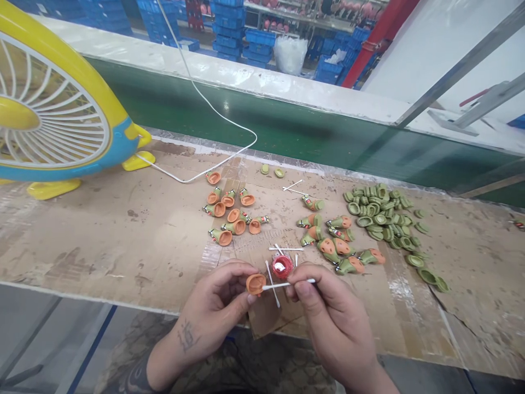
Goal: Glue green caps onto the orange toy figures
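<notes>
My left hand [213, 303] is closed on a small orange plastic figure part [255, 284], its hollow side turned up. Between thumb and fingers, my right hand [332, 312] pinches a cotton swab [283, 285], whose left tip meets the part's rim. Just behind the swab stands a small red-rimmed pot [282, 266] with shiny contents. Loose swabs [272, 284] lie around the pot. Behind my left hand are several orange-and-green figure parts [233, 226], mostly hollow side up. Further right sit several similar pieces [328, 246] with green caps fitted on some.
A heap of green oval caps [381, 210] spreads at the right. Two more caps [273, 171] and crossed swabs [292, 186] lie at the back. The yellow-and-blue fan [61, 109] stands at the left, its white cable [221, 115] crossing the cardboard-covered table [135, 235].
</notes>
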Demonstrator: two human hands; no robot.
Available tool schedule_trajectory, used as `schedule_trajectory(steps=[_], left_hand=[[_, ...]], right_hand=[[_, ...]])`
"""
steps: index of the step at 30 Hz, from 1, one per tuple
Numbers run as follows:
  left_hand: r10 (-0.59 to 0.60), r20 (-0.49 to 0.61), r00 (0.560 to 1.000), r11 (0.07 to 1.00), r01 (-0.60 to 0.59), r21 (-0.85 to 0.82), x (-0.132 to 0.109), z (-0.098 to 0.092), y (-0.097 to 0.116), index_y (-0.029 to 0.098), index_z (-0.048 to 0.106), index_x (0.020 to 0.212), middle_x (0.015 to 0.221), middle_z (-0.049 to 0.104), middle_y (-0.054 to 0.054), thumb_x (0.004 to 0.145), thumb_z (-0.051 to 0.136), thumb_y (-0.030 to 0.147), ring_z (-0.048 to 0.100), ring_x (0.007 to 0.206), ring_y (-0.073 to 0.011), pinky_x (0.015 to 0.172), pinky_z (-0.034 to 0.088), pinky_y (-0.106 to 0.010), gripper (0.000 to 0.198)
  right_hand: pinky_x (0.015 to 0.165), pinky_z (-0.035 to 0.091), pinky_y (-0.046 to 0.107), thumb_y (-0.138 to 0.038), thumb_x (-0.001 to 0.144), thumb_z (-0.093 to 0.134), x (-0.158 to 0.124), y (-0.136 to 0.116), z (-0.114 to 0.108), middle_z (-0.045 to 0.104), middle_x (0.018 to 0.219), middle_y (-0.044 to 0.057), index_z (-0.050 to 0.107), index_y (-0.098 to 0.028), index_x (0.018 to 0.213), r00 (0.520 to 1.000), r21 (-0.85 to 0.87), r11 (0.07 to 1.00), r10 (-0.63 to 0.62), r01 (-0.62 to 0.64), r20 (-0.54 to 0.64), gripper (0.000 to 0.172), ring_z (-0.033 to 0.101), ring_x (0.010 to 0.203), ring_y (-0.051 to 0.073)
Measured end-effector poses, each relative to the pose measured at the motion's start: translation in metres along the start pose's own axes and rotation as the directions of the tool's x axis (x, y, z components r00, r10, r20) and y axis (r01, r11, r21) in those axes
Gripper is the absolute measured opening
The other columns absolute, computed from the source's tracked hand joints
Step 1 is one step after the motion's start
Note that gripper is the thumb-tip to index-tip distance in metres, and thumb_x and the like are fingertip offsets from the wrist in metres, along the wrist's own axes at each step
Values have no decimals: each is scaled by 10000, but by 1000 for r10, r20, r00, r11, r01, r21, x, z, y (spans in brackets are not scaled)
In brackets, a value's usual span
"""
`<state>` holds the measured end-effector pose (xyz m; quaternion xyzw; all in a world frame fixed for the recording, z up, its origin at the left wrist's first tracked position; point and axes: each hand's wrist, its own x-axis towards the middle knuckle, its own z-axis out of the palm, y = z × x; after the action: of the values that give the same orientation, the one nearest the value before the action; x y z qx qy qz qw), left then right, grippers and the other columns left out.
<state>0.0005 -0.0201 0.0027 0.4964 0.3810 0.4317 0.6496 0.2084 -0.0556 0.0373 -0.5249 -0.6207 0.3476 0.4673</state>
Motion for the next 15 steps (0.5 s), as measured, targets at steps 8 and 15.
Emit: schedule_trajectory(steps=[8, 15], left_hand=[[49, 16, 999, 987, -51, 155, 1, -4, 10, 309, 818, 1106, 1043, 779, -42, 911, 754, 229, 726, 966, -200, 847, 607, -281, 220], [-55, -76, 996, 998, 57, 19, -1, -3, 6, 270, 765, 1143, 996, 792, -50, 931, 740, 298, 733, 897, -196, 764, 615, -268, 215]], right_hand=[[706, 480, 239, -179, 1061, 503, 9, -4, 2, 625, 832, -32, 618, -269, 1011, 994, -126, 987, -90, 96, 55, 154, 610, 760, 124], [736, 500, 280, -154, 1045, 508, 13, -3, -7, 651, 856, -11, 627, -271, 1016, 989, -176, 974, -149, 142, -25, 169, 640, 805, 164]])
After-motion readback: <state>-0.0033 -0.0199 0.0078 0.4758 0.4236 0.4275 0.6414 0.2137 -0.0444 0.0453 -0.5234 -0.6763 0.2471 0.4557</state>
